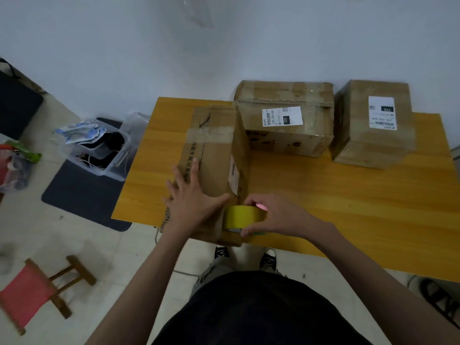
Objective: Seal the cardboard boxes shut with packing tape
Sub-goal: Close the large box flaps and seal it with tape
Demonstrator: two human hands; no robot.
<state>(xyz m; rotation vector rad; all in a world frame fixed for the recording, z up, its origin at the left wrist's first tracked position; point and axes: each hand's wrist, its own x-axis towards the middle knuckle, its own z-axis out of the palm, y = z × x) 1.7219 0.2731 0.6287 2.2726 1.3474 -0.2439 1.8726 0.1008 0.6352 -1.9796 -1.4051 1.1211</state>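
I see the left hand [191,195] lying flat, fingers straight and spread, pressing on top of the nearest cardboard box [214,155]. The right hand [271,216] grips the yellow tape roll [242,215], fingers curled over its top and thumb under it, the roll held against the box's near right corner. That box sits at the near left edge of the wooden table [336,200]. Two more boxes stand by the far edge: a middle box [286,120] and a right box [373,125], each with a white label. On the floor to the left are a clear plastic bin [99,150] and a red stool [32,292].
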